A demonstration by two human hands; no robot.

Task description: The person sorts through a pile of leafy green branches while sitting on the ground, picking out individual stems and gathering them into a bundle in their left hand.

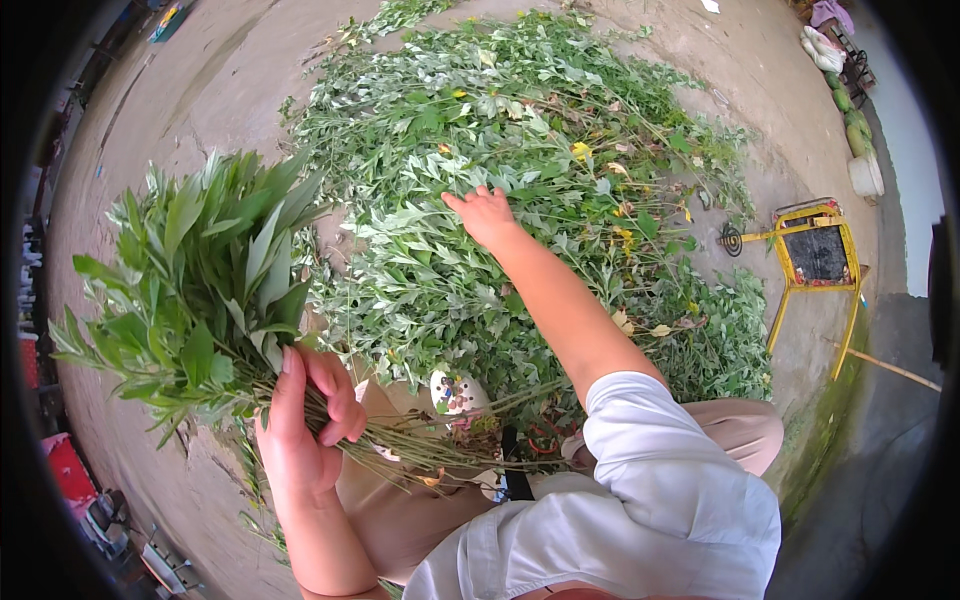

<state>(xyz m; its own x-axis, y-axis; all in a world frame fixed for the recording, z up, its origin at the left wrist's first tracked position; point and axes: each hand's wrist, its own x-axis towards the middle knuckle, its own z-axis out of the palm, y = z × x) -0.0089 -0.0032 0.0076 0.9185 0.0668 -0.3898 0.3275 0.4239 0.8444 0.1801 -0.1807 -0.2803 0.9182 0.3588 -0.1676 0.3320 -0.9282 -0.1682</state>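
Observation:
My left hand (pixel 307 397) is closed around the stems of a thick bundle of leafy green cuttings (pixel 217 285). Its leaves fan out to the left, and the long bare stems (pixel 420 442) trail right across my lap. With the arm stretched forward, my right hand (pixel 484 216) rests at the leaves of a large heap of cut plants (pixel 420 255), fingers apart. No stem shows clearly in its grip. The heap has pale-backed leaves mixed with some yellow and withered ones. Between my knees, a white printed item (pixel 456 394) is partly covered by stems.
To the right stands a yellow metal-framed stool (pixel 817 247) with a dark seat, a dark spiral coil (pixel 731 240) beside it. Green gourds (pixel 855 124), a white bucket (pixel 866 174) and a white sack (pixel 823 49) line the wall. A thin stick (pixel 889 366) lies on the concrete floor (pixel 210 97).

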